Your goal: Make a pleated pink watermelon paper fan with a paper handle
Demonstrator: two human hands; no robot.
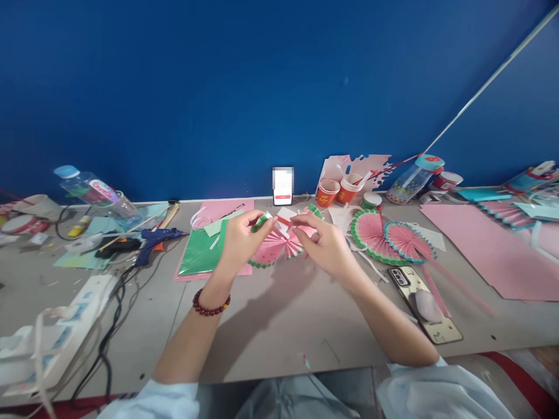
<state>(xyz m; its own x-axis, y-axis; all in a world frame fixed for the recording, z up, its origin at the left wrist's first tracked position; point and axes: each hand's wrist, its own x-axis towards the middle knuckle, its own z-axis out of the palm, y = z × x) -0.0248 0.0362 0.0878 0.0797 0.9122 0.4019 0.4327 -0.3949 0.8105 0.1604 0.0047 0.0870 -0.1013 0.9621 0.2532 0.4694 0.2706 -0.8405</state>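
Both hands meet above the middle of the grey table [271,326]. My left hand [242,238], with a dark red bead bracelet [210,304] on its wrist, pinches the green-edged end of a pleated pink watermelon paper fan [279,247]. My right hand [321,241] pinches the other side of the same fan near a small red and white strip at its top. The fan hangs fanned out between the two hands, just above the table.
Finished watermelon fans [384,233] and a phone [425,302] lie to the right, with large pink sheets [489,250] beyond. Green and pink paper [198,256], a blue glue gun [152,238], a power strip [65,326] with cables and a bottle [94,192] lie left. Cups [340,189] and another phone [282,186] stand by the blue wall.
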